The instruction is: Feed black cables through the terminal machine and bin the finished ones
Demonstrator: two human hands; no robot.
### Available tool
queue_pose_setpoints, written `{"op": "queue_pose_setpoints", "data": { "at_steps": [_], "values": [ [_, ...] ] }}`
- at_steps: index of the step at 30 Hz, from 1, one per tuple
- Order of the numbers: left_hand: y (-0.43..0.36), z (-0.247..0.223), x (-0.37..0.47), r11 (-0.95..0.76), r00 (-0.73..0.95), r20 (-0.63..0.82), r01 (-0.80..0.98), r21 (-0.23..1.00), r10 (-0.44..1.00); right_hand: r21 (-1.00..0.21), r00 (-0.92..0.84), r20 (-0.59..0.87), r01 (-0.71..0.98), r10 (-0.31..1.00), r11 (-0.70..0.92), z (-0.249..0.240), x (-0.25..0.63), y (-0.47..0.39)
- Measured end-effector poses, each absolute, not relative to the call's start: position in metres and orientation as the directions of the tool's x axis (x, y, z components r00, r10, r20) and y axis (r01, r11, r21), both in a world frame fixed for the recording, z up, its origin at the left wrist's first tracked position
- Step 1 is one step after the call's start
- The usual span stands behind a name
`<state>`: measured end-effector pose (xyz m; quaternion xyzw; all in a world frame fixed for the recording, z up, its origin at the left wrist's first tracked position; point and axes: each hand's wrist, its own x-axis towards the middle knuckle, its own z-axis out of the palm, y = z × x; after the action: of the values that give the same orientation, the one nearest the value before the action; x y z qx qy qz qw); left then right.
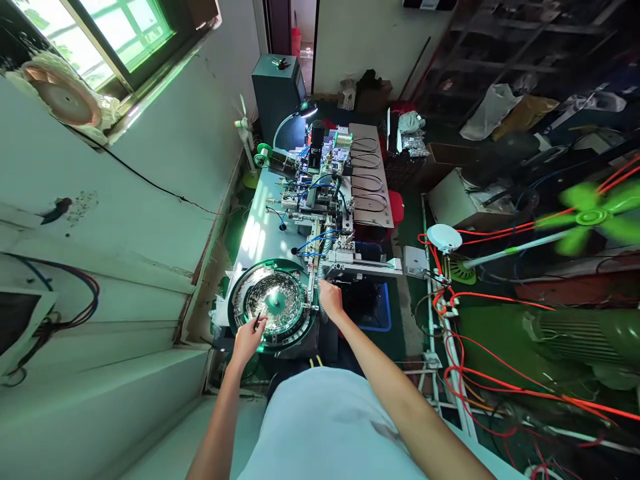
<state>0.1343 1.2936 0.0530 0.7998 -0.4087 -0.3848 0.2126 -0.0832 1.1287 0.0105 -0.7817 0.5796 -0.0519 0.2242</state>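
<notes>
Left hand: The person's left hand [249,339] reaches over the near edge of a round bowl [234,305], its fingers pinched around a thin dark object [257,321], too small to identify.
Right hand: The right hand [331,299] is curled at the narrow track [313,267] beside the bowl; whether it grips anything there, I cannot tell.
Bowl: It sits at the near end of a pale surface [254,235], holding many small shiny metal parts [290,308] around a green centre.
Machine: Beyond the bowl, a long assembly machine [320,193] runs away along the surface, threaded with blue tubes [327,235] and lit by a desk lamp [306,109].
Floor, right: A blue bin [389,309] stands below the surface; farther right, red cables [505,299] trail near a green fan [590,217] with blurred blades.
Risk at the bowl: A slip of the pinch could drop the dark object among the parts, where it might jam the track.
Risk at the track: Should the mechanism run, the right fingers could be nipped, being so close; a careless push might knock the tubes.
</notes>
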Motion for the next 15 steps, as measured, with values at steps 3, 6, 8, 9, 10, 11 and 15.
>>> {"op": "queue_pose_setpoints", "data": {
  "at_steps": [3, 6, 8, 9, 10, 11, 15],
  "values": [
    [1.295, 0.052, 0.134, -0.576, 0.372, -0.44, -0.505, 0.643, -0.817, -0.365, 0.319, -0.202, -0.902, -0.926, -0.23, 0.015, -0.076, 1.117],
    [1.296, 0.051, 0.134, -0.583, 0.376, -0.446, -0.506, 0.635, -0.812, -0.313, 0.334, -0.24, -0.915, -0.911, -0.254, 0.021, -0.071, 1.111],
    [1.296, 0.05, 0.132, -0.588, 0.378, -0.45, -0.503, 0.634, -0.809, -0.271, 0.357, -0.272, -0.919, -0.894, -0.284, 0.027, -0.066, 1.107],
    [1.296, 0.049, 0.131, -0.589, 0.379, -0.451, -0.5, 0.635, -0.808, -0.248, 0.368, -0.29, -0.921, -0.884, -0.302, 0.03, -0.063, 1.104],
    [1.296, 0.048, 0.13, -0.589, 0.379, -0.451, -0.496, 0.638, -0.808, -0.224, 0.377, -0.309, -0.921, -0.873, -0.318, 0.033, -0.06, 1.1],
    [1.295, 0.047, 0.129, -0.588, 0.378, -0.452, -0.492, 0.641, -0.808, -0.2, 0.384, -0.327, -0.921, -0.864, -0.334, 0.035, -0.056, 1.096],
    [1.293, 0.045, 0.127, -0.587, 0.375, -0.453, -0.473, 0.657, -0.809, -0.113, 0.413, -0.372, -0.909, -0.831, -0.401, 0.043, -0.045, 1.079]
  ]
}}
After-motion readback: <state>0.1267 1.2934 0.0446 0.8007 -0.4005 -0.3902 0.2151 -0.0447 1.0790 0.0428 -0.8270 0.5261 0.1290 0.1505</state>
